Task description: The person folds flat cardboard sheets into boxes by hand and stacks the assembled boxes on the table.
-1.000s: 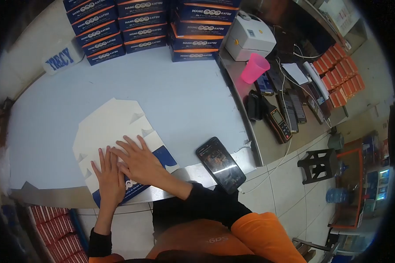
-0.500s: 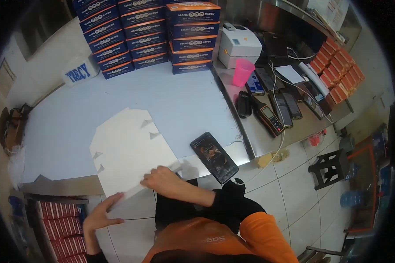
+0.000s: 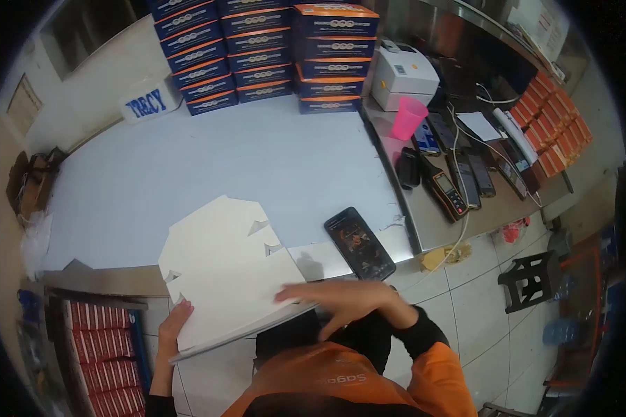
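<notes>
A white die-cut cardboard sheet (image 3: 226, 271) with slots along its sides lies partly on the light blue table surface (image 3: 236, 153) and juts past the front edge toward my body. Its near edge is folded or made of stacked layers; I cannot tell which. At the near left corner my left hand (image 3: 174, 330) grips it, thumb on top. My right hand (image 3: 355, 300) is over the right near edge, fingers stretched out and thumb apart, fingertips at the sheet and slightly blurred. Just beyond that hand lies a phone (image 3: 359, 243) with a lit screen.
Stacks of dark blue and orange boxes (image 3: 257, 59) stand at the back. On the metal side counter are a white label printer (image 3: 405, 76), a pink cup (image 3: 409, 118), several phones, a handheld meter (image 3: 446, 194) and cables. A black stool (image 3: 528, 281) stands on the floor at right.
The sheet sits lower and further right in view, as the camera view has shifted. My right hand has opened from a closed grasp and moved right. My left hand has closed on the sheet's corner.
</notes>
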A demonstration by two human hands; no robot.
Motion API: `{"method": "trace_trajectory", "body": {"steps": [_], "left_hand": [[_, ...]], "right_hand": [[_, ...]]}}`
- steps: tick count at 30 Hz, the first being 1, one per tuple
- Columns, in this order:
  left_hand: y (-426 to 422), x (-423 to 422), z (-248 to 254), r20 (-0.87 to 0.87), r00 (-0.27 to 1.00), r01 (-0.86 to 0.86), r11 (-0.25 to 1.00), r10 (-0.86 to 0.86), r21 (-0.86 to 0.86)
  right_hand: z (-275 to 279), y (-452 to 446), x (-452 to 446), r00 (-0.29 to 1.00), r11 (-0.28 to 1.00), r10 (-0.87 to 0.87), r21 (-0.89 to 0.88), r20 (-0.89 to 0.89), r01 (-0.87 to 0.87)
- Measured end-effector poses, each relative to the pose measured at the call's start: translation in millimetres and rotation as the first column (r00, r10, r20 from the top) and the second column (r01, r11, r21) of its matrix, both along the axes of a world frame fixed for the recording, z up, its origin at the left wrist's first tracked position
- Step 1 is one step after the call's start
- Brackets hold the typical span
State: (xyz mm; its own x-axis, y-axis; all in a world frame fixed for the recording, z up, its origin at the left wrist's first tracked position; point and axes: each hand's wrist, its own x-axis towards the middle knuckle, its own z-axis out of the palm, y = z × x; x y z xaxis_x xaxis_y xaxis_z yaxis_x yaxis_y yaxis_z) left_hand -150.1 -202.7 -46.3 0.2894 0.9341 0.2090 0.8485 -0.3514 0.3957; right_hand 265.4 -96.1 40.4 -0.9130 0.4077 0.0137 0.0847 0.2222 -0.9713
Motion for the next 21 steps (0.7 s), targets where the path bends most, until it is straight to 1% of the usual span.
{"method": "trace_trajectory", "body": {"steps": [1,2,3,4,5,6,7,8,9,10,12,13,14,15,16,17,19,20,21], "left_hand": [[0.6,-5.0,-3.6,0.053,0.998,-0.026,0.996,0.03,-0.083],[0.9,-6.1,-2.4,0.053,0.998,-0.03,0.996,0.034,-0.083],[2.8,-5.7,-0.8,0.133,0.99,-0.038,0.994,0.051,-0.1],[5.3,-5.0,1.3,0.212,0.975,-0.039,0.992,0.064,-0.121],[6.4,-0.9,6.4,0.213,0.976,-0.029,0.992,0.056,-0.126],[5.9,6.4,13.6,0.287,0.952,-0.077,0.989,0.11,-0.127],[6.3,10.6,17.4,0.359,0.919,-0.125,0.983,0.165,-0.133],[8.0,6.7,16.9,0.361,0.918,-0.117,0.983,0.161,-0.14],[9.5,-1.6,15.3,0.339,0.925,-0.116,0.977,0.172,-0.179],[9.5,-7.6,13.8,0.316,0.931,-0.117,0.969,0.184,-0.218],[7.8,-23.4,1.3,0.264,0.942,-0.16,0.968,0.208,-0.191],[8.8,-45.8,-19.2,0.398,0.853,-0.248,0.933,0.337,-0.26],[9.7,-57.5,-31.1,0.51,0.728,-0.32,0.885,0.458,-0.339],[17.8,-46.6,-17.0,0.511,0.726,-0.319,0.883,0.461,-0.344],[29.5,-36.8,-0.8,0.432,0.722,-0.395,0.834,0.541,-0.385],[41.7,-25.0,13.4,0.347,0.709,-0.47,0.778,0.614,-0.417],[62.2,-9.5,22.4,0.339,0.708,-0.46,0.769,0.62,-0.444],[68.1,-7.1,24.9,0.332,0.708,-0.452,0.761,0.623,-0.465],[71.0,-9.7,16.1,0.457,0.663,-0.403,0.797,0.593,-0.449]], "right_hand": [[-2.2,3.9,1.9,1.0,1.0,0.009,0.0,-0.001,-0.009],[-8.7,8.7,3.8,0.994,0.979,-0.104,0.179,0.045,0.094],[-16.5,13.3,5.4,0.972,0.916,-0.225,0.356,0.072,0.185],[-26.0,16.5,0.2,0.97,0.916,-0.229,0.354,0.075,0.189],[-38.3,19.1,-11.8,0.972,0.827,-0.232,0.534,0.04,0.176],[-52.0,21.6,-22.0,0.973,0.704,-0.23,0.692,0.007,0.161],[-69.3,25.7,-27.3,0.971,0.707,-0.239,0.688,0.011,0.166],[-87.4,30.5,-31.8,0.958,0.722,-0.256,0.633,-0.133,0.28],[-92.0,33.5,-37.1,0.923,0.734,-0.274,0.561,-0.271,0.382],[-96.2,34.9,-41.3,0.924,0.737,-0.277,0.558,-0.265,0.381],[-83.6,39.5,-52.3,0.824,0.728,-0.542,0.396,-0.165,0.559],[-72.5,43.2,-59.0,0.783,0.691,-0.598,0.384,-0.172,0.612],[-50.9,48.2,-65.1,0.776,0.738,-0.617,0.244,-0.133,0.629],[-50.7,58.4,-72.2,0.752,0.717,-0.651,0.243,-0.102,0.653],[-52.9,67.5,-80.0,0.726,0.694,-0.684,0.242,-0.069,0.678],[-60.0,78.9,-87.3,0.725,0.695,-0.686,0.239,-0.063,0.678],[-79.2,101.2,-98.8,0.678,0.678,-0.732,0.155,0.059,0.719],[-82.6,105.6,-103.6,0.677,0.676,-0.734,0.16,0.056,0.719],[-85.4,110.8,-108.1,0.642,0.644,-0.758,0.293,0.117,0.707]]}}
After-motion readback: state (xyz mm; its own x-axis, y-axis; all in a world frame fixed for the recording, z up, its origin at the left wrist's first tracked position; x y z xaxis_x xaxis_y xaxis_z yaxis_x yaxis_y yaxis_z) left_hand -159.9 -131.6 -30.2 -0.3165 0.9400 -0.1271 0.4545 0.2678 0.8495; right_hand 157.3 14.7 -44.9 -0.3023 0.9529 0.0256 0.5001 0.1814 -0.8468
